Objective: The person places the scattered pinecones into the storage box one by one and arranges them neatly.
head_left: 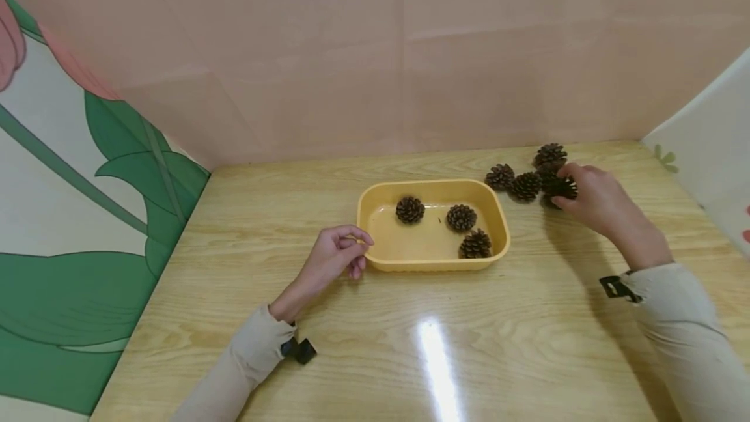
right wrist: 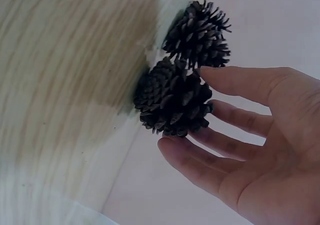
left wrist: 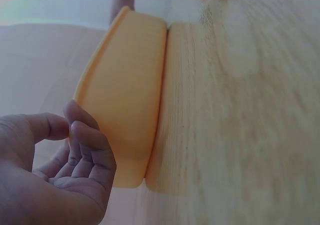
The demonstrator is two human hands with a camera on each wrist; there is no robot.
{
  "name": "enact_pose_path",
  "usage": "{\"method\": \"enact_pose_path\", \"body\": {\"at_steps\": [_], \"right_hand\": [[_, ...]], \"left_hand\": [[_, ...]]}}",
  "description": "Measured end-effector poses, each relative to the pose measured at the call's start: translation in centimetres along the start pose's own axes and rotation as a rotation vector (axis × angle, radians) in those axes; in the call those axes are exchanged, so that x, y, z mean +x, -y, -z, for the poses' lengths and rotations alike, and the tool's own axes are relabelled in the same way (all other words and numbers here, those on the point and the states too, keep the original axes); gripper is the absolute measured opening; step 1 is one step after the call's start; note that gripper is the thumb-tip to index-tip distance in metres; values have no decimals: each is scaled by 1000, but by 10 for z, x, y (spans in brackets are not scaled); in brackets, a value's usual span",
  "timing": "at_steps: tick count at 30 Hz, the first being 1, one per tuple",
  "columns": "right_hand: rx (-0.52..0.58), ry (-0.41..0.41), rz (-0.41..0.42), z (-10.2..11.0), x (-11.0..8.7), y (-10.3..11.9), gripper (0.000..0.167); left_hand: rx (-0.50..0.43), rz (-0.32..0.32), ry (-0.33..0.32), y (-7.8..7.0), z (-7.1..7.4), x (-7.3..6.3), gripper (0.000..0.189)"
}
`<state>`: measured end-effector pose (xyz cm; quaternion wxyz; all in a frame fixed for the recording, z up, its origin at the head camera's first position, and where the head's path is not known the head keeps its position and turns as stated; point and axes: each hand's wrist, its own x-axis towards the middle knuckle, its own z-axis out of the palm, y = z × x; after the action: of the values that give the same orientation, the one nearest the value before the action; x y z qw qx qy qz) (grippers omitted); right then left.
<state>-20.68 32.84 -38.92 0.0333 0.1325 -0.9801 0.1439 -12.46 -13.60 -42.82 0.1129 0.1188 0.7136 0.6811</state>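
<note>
The near edge of the table (head_left: 351,370) is out of frame, and both sleeves (head_left: 249,344) are cut off. The left hand (head_left: 331,258) pinches the rim of the yellow tray (head_left: 410,266) at its near left corner; wood separates that hand from the table's left edge. In the tray, one pine cone (head_left: 475,245) sits at the near right corner, a second cone (head_left: 461,217) just behind it, a third cone (head_left: 410,210) by the far wall, left of middle. Outside, a loose cone (head_left: 500,177) lies just past the tray's far right corner; more cluster toward the table's far right corner. There the right hand (head_left: 606,204) has thumb and fingers curled around a dark cone (right wrist: 172,100); whether it is lifted I cannot tell. Hand and shadow hide part of the cluster, making its count unclear. The rearmost cone (head_left: 551,154) lies near the table's far edge, before a pinkish backdrop (head_left: 328,83).
</note>
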Motion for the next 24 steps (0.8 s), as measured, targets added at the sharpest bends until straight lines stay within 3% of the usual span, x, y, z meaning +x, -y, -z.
{"method": "enact_pose_path", "body": {"at_steps": [13,24], "right_hand": [[-9,-12,-3,-5,0,-7,48],[-18,-21,51,-3,0,-9,42]], "left_hand": [[-7,0,-1,-1,0,0,20],[-1,6,-3,-1,0,0,20]]}}
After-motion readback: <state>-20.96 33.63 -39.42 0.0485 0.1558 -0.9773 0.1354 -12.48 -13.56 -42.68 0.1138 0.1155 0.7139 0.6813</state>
